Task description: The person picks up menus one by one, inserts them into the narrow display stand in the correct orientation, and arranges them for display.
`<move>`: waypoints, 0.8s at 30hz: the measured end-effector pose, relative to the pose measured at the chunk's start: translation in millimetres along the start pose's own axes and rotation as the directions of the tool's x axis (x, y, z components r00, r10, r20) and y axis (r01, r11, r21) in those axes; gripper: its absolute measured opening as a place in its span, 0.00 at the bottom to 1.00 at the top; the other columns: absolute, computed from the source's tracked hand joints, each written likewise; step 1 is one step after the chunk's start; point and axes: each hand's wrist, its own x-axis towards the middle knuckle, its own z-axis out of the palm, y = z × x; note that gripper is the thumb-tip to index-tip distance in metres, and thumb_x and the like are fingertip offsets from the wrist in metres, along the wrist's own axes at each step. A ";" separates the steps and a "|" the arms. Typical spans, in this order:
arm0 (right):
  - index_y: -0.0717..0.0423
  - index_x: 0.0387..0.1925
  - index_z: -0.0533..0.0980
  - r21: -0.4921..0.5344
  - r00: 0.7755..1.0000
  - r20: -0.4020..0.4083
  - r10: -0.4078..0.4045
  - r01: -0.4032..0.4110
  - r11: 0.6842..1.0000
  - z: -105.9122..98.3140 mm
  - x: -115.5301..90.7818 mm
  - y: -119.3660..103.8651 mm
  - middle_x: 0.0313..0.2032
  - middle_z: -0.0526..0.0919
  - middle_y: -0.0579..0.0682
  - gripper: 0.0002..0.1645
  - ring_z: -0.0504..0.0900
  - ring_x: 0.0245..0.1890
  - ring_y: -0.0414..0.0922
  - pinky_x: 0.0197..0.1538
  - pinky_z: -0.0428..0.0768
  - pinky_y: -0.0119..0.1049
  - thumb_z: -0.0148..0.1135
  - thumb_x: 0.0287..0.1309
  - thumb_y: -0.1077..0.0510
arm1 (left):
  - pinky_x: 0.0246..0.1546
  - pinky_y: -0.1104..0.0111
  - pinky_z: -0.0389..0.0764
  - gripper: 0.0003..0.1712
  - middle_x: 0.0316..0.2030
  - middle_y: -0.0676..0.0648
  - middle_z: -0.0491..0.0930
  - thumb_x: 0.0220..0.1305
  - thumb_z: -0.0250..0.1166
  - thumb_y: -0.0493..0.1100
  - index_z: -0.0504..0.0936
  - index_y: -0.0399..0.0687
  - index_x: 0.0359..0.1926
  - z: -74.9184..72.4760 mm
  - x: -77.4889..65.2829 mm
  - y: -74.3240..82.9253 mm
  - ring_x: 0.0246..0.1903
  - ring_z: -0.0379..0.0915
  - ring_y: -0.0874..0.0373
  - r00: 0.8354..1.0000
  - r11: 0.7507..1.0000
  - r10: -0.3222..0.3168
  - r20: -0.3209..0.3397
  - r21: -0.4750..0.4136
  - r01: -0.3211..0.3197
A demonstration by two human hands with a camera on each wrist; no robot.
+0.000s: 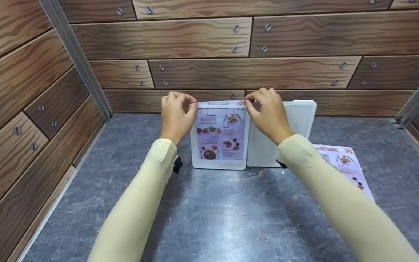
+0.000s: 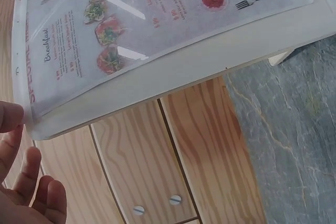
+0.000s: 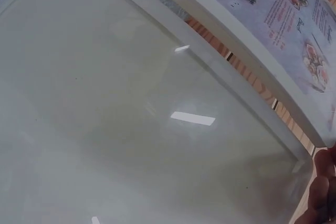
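A white menu display stand (image 1: 219,166) stands upright on the table, with a printed menu sheet (image 1: 221,136) behind its clear front. The sheet's top strip shows above the stand's upper band. At the upper left corner, my left hand (image 1: 176,116) pinches the sheet between thumb and index finger; the other fingers curl loosely away from it. My right hand (image 1: 267,112) pinches the sheet's upper right corner in the same way. Behind the right hand stands a second white stand (image 1: 264,149) with a blank panel, its middle partly hidden.
Another menu sheet (image 1: 344,160) lies on the grey marbled table (image 1: 216,214) at the right, partly under the right forearm in this view. Wood-patterned panels (image 1: 195,40) rise behind and at both sides, with metal posts (image 1: 78,54) at the corners.
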 end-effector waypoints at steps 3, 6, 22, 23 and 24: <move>0.62 0.39 0.86 -0.011 1.000 0.001 0.000 0.000 1.000 -0.8 -0.7 0.4 0.38 0.85 0.56 0.09 0.75 0.40 0.57 0.51 0.70 0.52 0.64 0.69 0.60 | 0.59 0.56 0.68 0.05 0.46 0.44 0.77 0.69 0.66 0.41 0.86 0.46 0.39 0.2 0.6 1.1 0.55 0.66 0.47 1.000 1.000 -0.009 0.007 0.003 0.009; 0.61 0.38 0.86 -0.024 1.000 -0.004 -0.006 0.006 1.000 -1.2 -1.6 0.9 0.38 0.85 0.57 0.09 0.75 0.40 0.57 0.52 0.70 0.52 0.64 0.69 0.59 | 0.60 0.57 0.67 0.05 0.45 0.45 0.77 0.69 0.67 0.41 0.87 0.46 0.39 0.2 1.3 2.0 0.56 0.67 0.47 1.000 1.000 -0.014 0.011 0.004 0.014; 0.60 0.39 0.85 -0.036 1.000 0.010 -0.025 0.025 0.999 -1.4 -4.2 1.7 0.40 0.83 0.57 0.06 0.74 0.42 0.57 0.54 0.68 0.52 0.65 0.68 0.61 | 0.61 0.57 0.69 0.12 0.48 0.44 0.78 0.67 0.63 0.37 0.87 0.48 0.49 -1.1 -6.1 5.3 0.57 0.68 0.48 0.995 0.995 0.079 0.064 0.056 -0.082; 0.60 0.38 0.85 -0.037 1.000 0.009 -0.030 0.031 0.999 -1.5 -4.8 1.7 0.39 0.83 0.57 0.06 0.73 0.42 0.57 0.54 0.68 0.52 0.65 0.68 0.61 | 0.62 0.56 0.68 0.12 0.49 0.45 0.78 0.67 0.63 0.37 0.87 0.48 0.49 -0.8 -7.0 6.4 0.58 0.68 0.47 0.993 0.992 0.096 0.071 0.074 -0.101; 0.60 0.38 0.85 -0.038 0.999 0.008 -0.037 0.037 0.999 -1.4 -5.3 1.9 0.39 0.82 0.57 0.06 0.73 0.42 0.57 0.54 0.68 0.52 0.65 0.68 0.61 | 0.63 0.56 0.68 0.12 0.49 0.45 0.78 0.67 0.63 0.37 0.87 0.49 0.49 -0.6 -7.9 7.4 0.58 0.68 0.47 0.991 0.989 0.111 0.081 0.090 -0.118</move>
